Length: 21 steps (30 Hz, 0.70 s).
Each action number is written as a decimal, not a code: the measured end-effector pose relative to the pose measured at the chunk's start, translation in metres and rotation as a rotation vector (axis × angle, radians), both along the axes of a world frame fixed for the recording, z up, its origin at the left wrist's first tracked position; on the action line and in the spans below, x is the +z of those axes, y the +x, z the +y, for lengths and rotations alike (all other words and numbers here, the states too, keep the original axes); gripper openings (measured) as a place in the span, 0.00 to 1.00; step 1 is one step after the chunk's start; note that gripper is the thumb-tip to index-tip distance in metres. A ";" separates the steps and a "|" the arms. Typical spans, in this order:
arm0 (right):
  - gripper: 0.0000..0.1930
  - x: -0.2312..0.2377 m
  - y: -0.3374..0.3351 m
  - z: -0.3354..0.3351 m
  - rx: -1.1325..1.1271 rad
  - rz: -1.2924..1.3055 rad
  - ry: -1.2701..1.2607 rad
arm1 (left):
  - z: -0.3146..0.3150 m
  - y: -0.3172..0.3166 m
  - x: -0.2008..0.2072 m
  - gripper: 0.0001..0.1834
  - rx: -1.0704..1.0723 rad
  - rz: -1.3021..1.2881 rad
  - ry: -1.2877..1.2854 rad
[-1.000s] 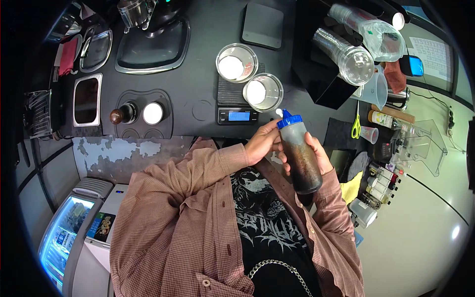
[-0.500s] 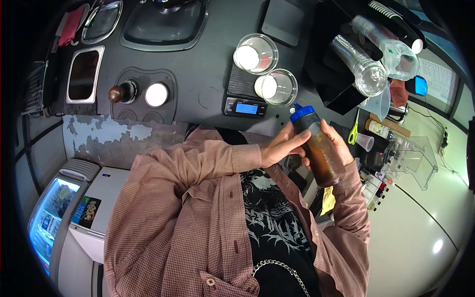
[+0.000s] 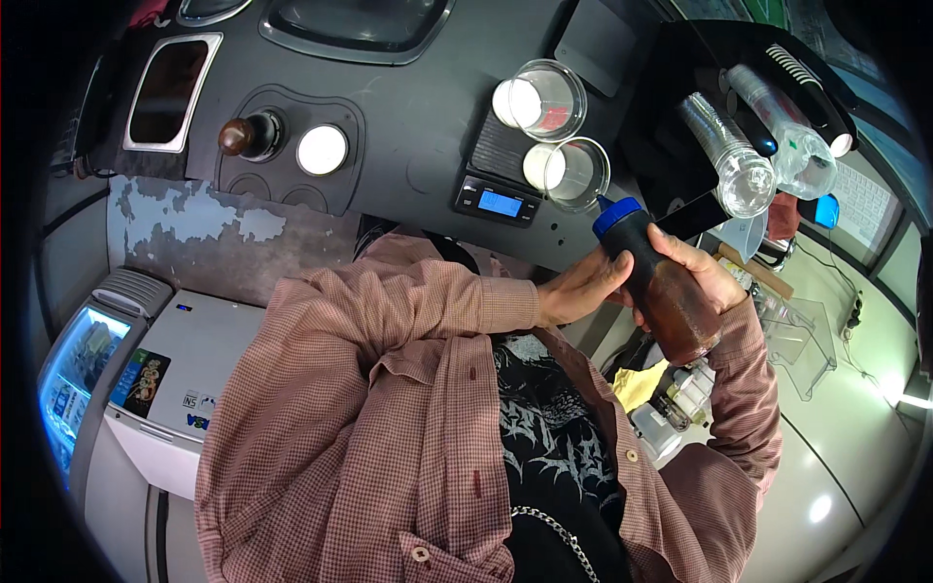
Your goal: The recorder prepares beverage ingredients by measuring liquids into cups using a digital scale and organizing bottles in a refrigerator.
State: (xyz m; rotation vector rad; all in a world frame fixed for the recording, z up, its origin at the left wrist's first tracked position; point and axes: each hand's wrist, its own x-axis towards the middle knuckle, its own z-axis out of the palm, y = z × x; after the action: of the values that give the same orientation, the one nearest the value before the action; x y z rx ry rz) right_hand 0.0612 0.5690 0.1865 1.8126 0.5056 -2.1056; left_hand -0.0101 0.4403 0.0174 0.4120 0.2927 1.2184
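A squeeze bottle [image 3: 673,303] with a blue cap and brown liquid inside is tilted in front of me, its nozzle pointing up and to the left. My right hand [image 3: 702,267] wraps round its right side. From the left, my left hand [image 3: 583,289] presses thumb and fingers against it; some fingers are hidden. Just beyond the nozzle is a clear cup [image 3: 593,187], with a second clear cup [image 3: 569,85] farther back. Something white shows at the bottom of each. Both cups stand at a black digital scale [image 3: 501,201] with a lit display.
A wooden-handled tamper [image 3: 248,136] and a round white-topped item [image 3: 322,151] sit on a dark mat to the left. Behind them lies a metal-rimmed tray [image 3: 176,92]. Stacked clear cups [image 3: 743,180] lean in a black holder at right.
The bottle and both hands have shifted right, with the bottle still held. The whole view has moved too, so the counter things sit differently in the picture.
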 end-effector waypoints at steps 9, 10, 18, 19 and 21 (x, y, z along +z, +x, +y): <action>0.31 0.020 -0.009 0.003 0.040 -0.046 0.017 | 0.003 -0.002 0.007 0.36 0.022 -0.044 0.076; 0.31 0.022 -0.009 0.003 0.042 -0.042 0.027 | 0.003 -0.002 0.009 0.36 0.016 -0.044 0.079; 0.29 0.026 -0.005 0.006 0.136 -0.063 0.057 | 0.009 -0.006 0.011 0.44 0.032 -0.064 0.195; 0.29 0.026 -0.004 0.005 0.167 -0.054 0.059 | 0.009 -0.006 0.010 0.44 0.023 -0.066 0.198; 0.29 0.029 -0.004 0.005 0.165 -0.063 0.077 | 0.010 -0.005 0.008 0.45 -0.002 0.003 0.201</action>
State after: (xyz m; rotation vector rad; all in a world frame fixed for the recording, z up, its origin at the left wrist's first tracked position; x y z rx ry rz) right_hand 0.0567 0.5740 0.2158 1.8058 0.7038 -1.9377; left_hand -0.0149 0.4504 0.0256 0.5878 0.1722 1.2505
